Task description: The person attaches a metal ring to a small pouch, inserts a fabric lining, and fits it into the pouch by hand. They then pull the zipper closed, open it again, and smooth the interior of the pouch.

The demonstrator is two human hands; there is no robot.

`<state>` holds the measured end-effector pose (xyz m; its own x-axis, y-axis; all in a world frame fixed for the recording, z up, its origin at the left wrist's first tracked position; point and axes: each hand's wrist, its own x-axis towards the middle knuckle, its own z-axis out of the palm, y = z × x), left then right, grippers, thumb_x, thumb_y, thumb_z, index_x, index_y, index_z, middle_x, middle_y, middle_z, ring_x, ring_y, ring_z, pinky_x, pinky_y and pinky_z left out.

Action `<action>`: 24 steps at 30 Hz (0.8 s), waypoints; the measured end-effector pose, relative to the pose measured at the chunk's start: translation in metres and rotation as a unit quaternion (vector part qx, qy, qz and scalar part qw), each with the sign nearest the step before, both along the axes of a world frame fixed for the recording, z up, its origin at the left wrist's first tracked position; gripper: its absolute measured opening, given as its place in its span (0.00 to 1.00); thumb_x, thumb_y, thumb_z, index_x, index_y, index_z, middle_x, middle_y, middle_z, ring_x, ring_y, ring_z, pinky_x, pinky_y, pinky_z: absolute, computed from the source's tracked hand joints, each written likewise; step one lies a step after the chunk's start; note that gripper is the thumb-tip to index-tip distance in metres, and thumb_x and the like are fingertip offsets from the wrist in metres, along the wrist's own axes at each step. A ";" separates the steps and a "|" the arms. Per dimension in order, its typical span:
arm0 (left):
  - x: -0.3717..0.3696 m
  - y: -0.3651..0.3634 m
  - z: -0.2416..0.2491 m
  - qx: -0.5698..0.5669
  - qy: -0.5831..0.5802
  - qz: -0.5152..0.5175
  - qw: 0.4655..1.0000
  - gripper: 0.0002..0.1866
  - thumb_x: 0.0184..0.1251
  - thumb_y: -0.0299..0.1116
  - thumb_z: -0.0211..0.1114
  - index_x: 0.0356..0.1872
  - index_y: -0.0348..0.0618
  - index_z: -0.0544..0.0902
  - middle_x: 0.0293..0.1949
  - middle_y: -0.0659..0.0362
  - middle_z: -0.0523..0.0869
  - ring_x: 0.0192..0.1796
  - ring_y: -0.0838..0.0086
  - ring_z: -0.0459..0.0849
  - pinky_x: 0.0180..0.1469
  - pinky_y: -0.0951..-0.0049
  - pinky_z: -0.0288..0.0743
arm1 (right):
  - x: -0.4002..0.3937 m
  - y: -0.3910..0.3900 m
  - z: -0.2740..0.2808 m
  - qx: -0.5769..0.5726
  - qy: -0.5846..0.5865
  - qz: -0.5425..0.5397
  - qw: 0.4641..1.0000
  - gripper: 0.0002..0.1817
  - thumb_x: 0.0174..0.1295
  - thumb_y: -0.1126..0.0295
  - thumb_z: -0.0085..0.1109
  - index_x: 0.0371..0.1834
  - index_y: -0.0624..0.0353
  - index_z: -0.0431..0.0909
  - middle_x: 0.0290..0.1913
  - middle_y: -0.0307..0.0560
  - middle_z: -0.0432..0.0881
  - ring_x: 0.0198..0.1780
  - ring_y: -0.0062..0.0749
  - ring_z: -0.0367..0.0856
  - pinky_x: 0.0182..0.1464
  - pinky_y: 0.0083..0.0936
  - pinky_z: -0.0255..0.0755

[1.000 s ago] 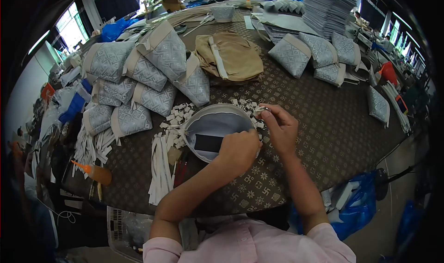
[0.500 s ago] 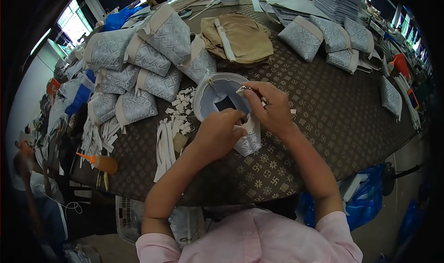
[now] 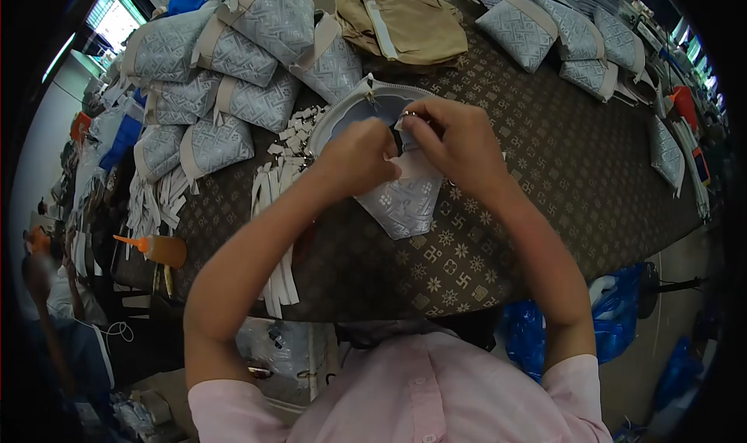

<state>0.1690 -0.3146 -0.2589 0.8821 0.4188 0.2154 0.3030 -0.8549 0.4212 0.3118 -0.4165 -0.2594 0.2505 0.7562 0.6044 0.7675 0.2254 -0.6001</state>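
A silver patterned pouch (image 3: 405,209) with a pale band hangs below my hands, over the near edge of a whitish basin (image 3: 321,135). Closed around the pouch's upper edge is my left hand (image 3: 362,156). My right hand (image 3: 459,143) pinches a small pale tab with a bit of metal, just right of my left hand. The fingertips of both hands are close together, and the pouch's opening is partly hidden behind them. Small pale tabs (image 3: 299,135) lie left of the basin, above long pale strips (image 3: 272,190).
Stacked silver pouches (image 3: 253,104) stand at the left, and more pouches (image 3: 517,32) lie at the back right. A tan cloth bag (image 3: 420,22) is behind the basin. An orange-tipped glue bottle (image 3: 165,250) lies near the left table edge (image 3: 140,275).
The view has shifted, so the table's contents appear higher. My left hand has moved up the pouch, nearer my right hand, and more of the pouch shows below.
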 end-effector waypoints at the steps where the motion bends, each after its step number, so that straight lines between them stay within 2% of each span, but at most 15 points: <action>1: 0.006 0.005 0.005 -0.008 0.002 0.001 1.000 0.16 0.46 0.32 0.72 0.35 0.35 0.80 0.30 0.51 0.84 0.32 0.59 0.81 0.38 0.67 0.74 | 0.002 0.000 0.005 -0.083 0.020 -0.010 0.996 0.10 0.58 0.71 0.58 0.38 0.65 0.81 0.29 0.48 0.83 0.29 0.24 0.81 0.32 0.22 0.72; 2: 0.014 0.006 0.019 -0.105 0.098 0.025 0.989 0.16 0.46 0.33 0.72 0.34 0.35 0.81 0.30 0.52 0.84 0.30 0.60 0.80 0.36 0.68 0.73 | 0.004 0.002 0.009 -0.074 0.036 -0.015 0.996 0.11 0.53 0.68 0.56 0.31 0.66 0.81 0.24 0.54 0.81 0.27 0.44 0.81 0.34 0.33 0.74; 3: 0.017 0.007 0.025 -0.200 0.192 0.047 0.960 0.15 0.45 0.34 0.73 0.32 0.35 0.81 0.29 0.53 0.84 0.28 0.62 0.79 0.34 0.69 0.72 | 0.008 0.003 0.009 -0.082 0.039 -0.013 0.996 0.11 0.53 0.68 0.56 0.31 0.66 0.81 0.24 0.54 0.81 0.27 0.44 0.81 0.34 0.33 0.74; 5: 0.013 0.005 0.017 -0.217 0.164 0.023 0.962 0.12 0.47 0.32 0.71 0.30 0.36 0.81 0.27 0.54 0.83 0.26 0.64 0.78 0.31 0.71 0.70 | 0.018 0.004 0.009 -0.153 0.094 -0.003 0.984 0.12 0.51 0.67 0.56 0.30 0.66 0.82 0.24 0.53 0.81 0.26 0.38 0.81 0.33 0.30 0.74; 6: 0.009 0.000 0.013 -0.162 0.111 -0.016 0.980 0.10 0.49 0.31 0.69 0.31 0.37 0.81 0.28 0.55 0.83 0.28 0.65 0.78 0.34 0.71 0.69 | 0.018 0.004 0.012 -0.153 0.094 -0.003 0.984 0.12 0.51 0.67 0.56 0.30 0.66 0.82 0.24 0.53 0.81 0.26 0.38 0.81 0.33 0.30 0.74; 7: 0.006 -0.005 0.010 -0.105 0.059 -0.057 0.991 0.09 0.51 0.30 0.68 0.32 0.38 0.82 0.28 0.57 0.82 0.29 0.65 0.78 0.38 0.71 0.69 | 0.019 0.002 0.015 -0.177 0.105 0.005 0.979 0.11 0.54 0.69 0.56 0.32 0.66 0.81 0.25 0.47 0.82 0.27 0.28 0.81 0.33 0.24 0.74; 8: 0.003 -0.013 0.007 -0.105 0.060 -0.060 0.991 0.09 0.51 0.30 0.68 0.32 0.38 0.82 0.28 0.57 0.82 0.29 0.65 0.78 0.38 0.71 0.69 | 0.020 0.000 0.016 -0.201 0.115 0.012 0.973 0.10 0.56 0.71 0.56 0.33 0.67 0.81 0.26 0.41 0.83 0.27 0.18 0.80 0.32 0.18 0.74; 10: -0.004 -0.030 0.001 0.129 -0.005 -0.057 0.990 0.07 0.55 0.30 0.65 0.34 0.41 0.82 0.31 0.59 0.80 0.36 0.66 0.78 0.50 0.67 0.65 | 0.023 -0.001 0.012 -0.207 0.116 0.010 0.971 0.09 0.56 0.71 0.56 0.33 0.67 0.81 0.26 0.41 0.83 0.27 0.18 0.80 0.32 0.18 0.74; 11: -0.006 -0.037 -0.005 0.131 -0.007 -0.058 0.990 0.07 0.55 0.30 0.65 0.34 0.41 0.82 0.31 0.59 0.80 0.36 0.66 0.78 0.50 0.67 0.65 | 0.025 0.000 0.010 -0.211 0.118 0.010 0.970 0.09 0.56 0.71 0.56 0.32 0.66 0.80 0.26 0.42 0.82 0.27 0.18 0.80 0.32 0.18 0.74; 13: -0.007 -0.048 -0.021 0.266 -0.144 0.011 0.953 0.09 0.54 0.32 0.66 0.36 0.44 0.82 0.33 0.59 0.77 0.43 0.68 0.77 0.61 0.57 0.57 | 0.028 -0.002 0.010 -0.208 0.115 0.002 0.971 0.08 0.56 0.71 0.56 0.31 0.67 0.80 0.26 0.42 0.82 0.27 0.18 0.80 0.31 0.17 0.74; 17: -0.008 -0.052 -0.036 0.242 -0.185 0.053 0.951 0.09 0.55 0.30 0.65 0.37 0.44 0.81 0.37 0.60 0.77 0.47 0.67 0.74 0.61 0.56 0.56 | 0.024 -0.002 0.010 -0.187 0.068 0.011 0.980 0.08 0.56 0.71 0.57 0.30 0.67 0.80 0.26 0.42 0.82 0.26 0.17 0.79 0.30 0.17 0.72; 19: -0.010 -0.055 -0.035 0.178 -0.175 0.051 0.967 0.15 0.54 0.28 0.66 0.44 0.42 0.77 0.36 0.58 0.77 0.45 0.67 0.76 0.61 0.57 0.55 | 0.015 -0.002 0.017 -0.205 0.043 0.025 0.978 0.08 0.56 0.71 0.57 0.31 0.67 0.80 0.25 0.42 0.82 0.26 0.17 0.78 0.30 0.18 0.72; 20: -0.012 -0.056 -0.033 0.175 -0.176 0.056 0.967 0.15 0.54 0.28 0.66 0.44 0.42 0.77 0.36 0.58 0.77 0.45 0.67 0.76 0.61 0.57 0.55 | 0.010 -0.001 0.020 -0.222 0.022 0.037 0.974 0.08 0.56 0.72 0.57 0.31 0.67 0.80 0.25 0.42 0.82 0.25 0.17 0.77 0.29 0.18 0.71; 22: -0.013 -0.055 -0.027 0.044 -0.202 0.067 0.976 0.23 0.53 0.27 0.67 0.50 0.40 0.71 0.35 0.57 0.78 0.43 0.65 0.77 0.60 0.58 0.55 | 0.008 0.001 0.014 -0.216 0.008 0.046 0.975 0.08 0.56 0.72 0.58 0.31 0.66 0.81 0.24 0.42 0.81 0.25 0.17 0.76 0.29 0.18 0.71; 24: -0.015 -0.053 -0.026 0.045 -0.211 0.062 0.974 0.24 0.52 0.27 0.67 0.51 0.38 0.69 0.35 0.56 0.78 0.41 0.64 0.78 0.59 0.58 0.56 | 0.007 0.001 0.012 -0.212 -0.005 0.056 0.976 0.07 0.55 0.72 0.58 0.32 0.66 0.81 0.24 0.41 0.81 0.25 0.17 0.76 0.29 0.18 0.71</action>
